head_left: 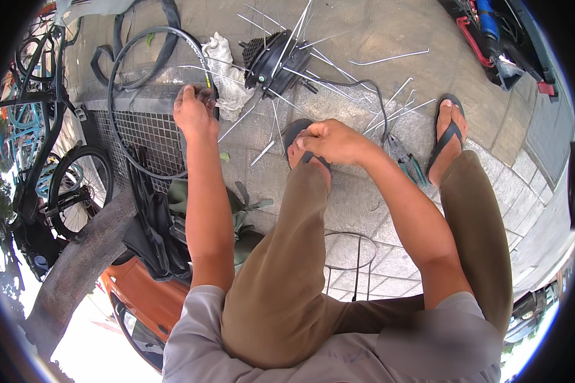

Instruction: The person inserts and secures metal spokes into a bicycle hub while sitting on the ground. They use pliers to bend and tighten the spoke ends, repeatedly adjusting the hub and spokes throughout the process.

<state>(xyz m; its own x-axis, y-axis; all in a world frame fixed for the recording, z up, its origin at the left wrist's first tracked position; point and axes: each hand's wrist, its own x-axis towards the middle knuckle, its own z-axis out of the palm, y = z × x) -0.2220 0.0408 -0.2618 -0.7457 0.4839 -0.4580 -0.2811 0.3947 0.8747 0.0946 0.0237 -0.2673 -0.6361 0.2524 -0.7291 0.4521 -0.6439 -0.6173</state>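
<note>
My left hand [196,115] is closed on the right side of a thin black bicycle rim [111,96], its fingers curled and darkened at the tips. My right hand [332,142] is over my sandalled foot, thumb and fingers pinched together; anything between them is hidden or too small to make out. Ahead of both hands lies a black hub motor [278,64] with a sprocket cluster, loose spokes sticking out around it and a black cable [378,96] trailing right. A crumpled white cloth [227,80] sits between rim and hub.
Pliers with green handles [415,171] and loose spokes [399,112] lie on the paving right of my hand. A black tyre [163,54] is behind the rim, near a metal grate [140,131]. A wire-framed stool [351,255] stands between my legs; a toolbox [536,57] is far right.
</note>
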